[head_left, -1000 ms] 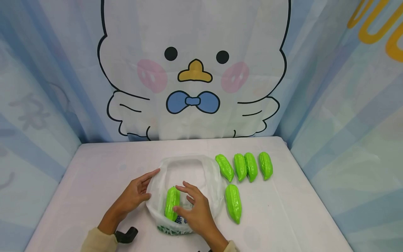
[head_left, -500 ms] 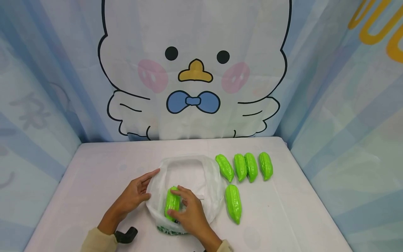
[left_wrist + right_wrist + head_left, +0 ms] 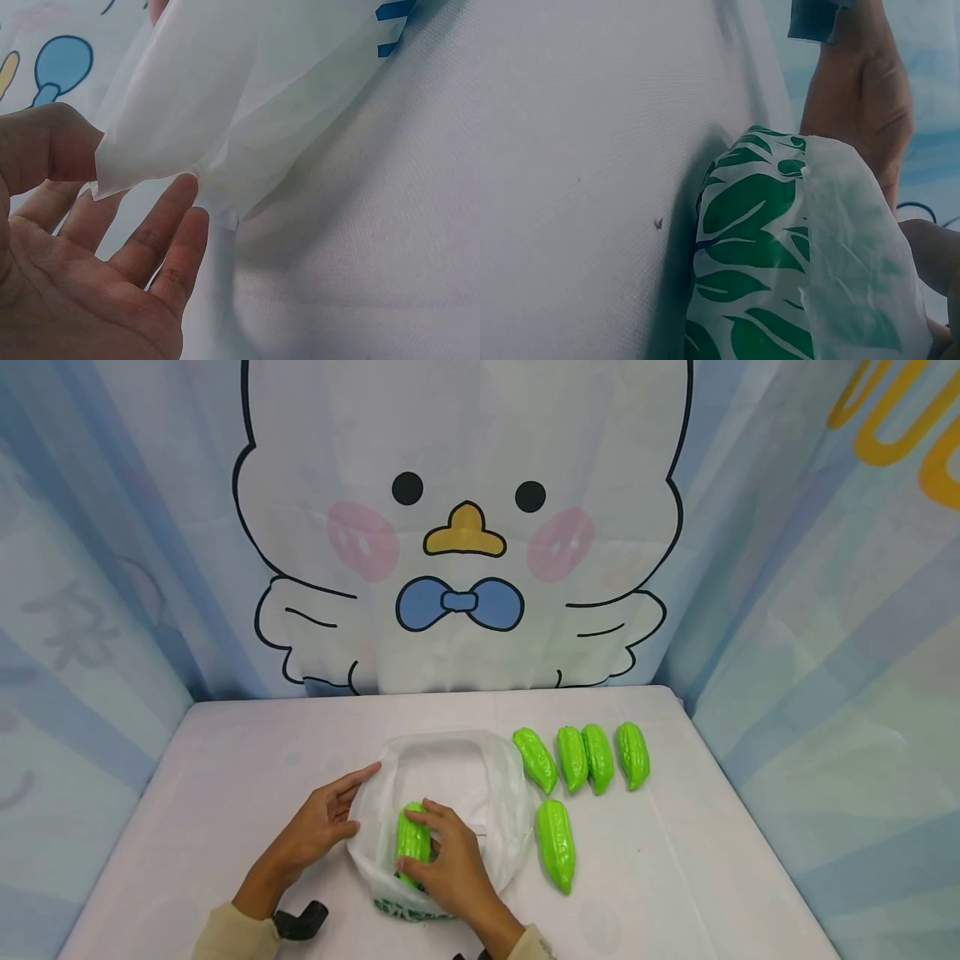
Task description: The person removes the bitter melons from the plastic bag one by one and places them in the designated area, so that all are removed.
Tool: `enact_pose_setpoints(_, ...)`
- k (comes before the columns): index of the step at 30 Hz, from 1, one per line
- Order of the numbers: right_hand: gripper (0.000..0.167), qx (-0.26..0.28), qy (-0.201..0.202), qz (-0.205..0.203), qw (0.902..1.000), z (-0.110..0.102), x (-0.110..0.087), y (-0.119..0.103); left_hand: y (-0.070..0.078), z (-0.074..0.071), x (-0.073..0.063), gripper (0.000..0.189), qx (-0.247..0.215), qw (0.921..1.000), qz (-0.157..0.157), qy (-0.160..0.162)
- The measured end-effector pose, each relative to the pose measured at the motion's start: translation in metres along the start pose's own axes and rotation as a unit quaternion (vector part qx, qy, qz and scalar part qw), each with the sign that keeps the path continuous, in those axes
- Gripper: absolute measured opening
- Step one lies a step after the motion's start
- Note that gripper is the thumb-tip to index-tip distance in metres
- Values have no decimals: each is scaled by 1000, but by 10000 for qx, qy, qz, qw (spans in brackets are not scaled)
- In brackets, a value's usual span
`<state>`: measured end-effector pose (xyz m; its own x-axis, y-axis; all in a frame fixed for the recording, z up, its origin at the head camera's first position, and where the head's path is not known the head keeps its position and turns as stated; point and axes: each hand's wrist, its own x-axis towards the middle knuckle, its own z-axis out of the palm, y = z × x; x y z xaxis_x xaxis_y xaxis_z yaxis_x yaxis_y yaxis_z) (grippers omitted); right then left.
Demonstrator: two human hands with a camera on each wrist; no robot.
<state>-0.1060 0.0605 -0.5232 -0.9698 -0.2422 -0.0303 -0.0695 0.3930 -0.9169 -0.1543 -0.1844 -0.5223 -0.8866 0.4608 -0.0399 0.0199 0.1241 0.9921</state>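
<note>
A white plastic bag with green leaf print stands on the table, its mouth spread wide. My left hand holds its left rim, index finger and thumb set apart along the edge. In the left wrist view the bag's edge covers the thumb tip, and the other fingers lie spread beside it. Inside the mouth, my right hand grips a bright green bitter melon between thumb and fingers. The right wrist view shows mostly the bag's outside; the melon is hidden there.
Right of the bag lies another bitter melon. Several more, among them one bitter melon at the far right, lie in a row behind it. A printed cartoon curtain hangs behind the white table. A black wrist device sits by the left sleeve.
My right hand has moved left and its thumb and fingers have closed round the bitter melon in the bag. The melon has shifted slightly right. The left hand has stayed put.
</note>
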Motion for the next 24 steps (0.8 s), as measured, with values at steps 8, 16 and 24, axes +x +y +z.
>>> enact_pose_setpoints(8,61,207,136,96,9996,-11,1,-2,0,0,1,86,27,10000,-29,34)
enact_pose_setpoints(16,64,324,347,-3,9989,-26,-1,-4,1,-1,0,87,-4,9999,-155,39)
enact_pose_setpoints(24,63,434,497,-104,9978,-39,-5,-8,1,-1,0,87,-84,9998,-157,13)
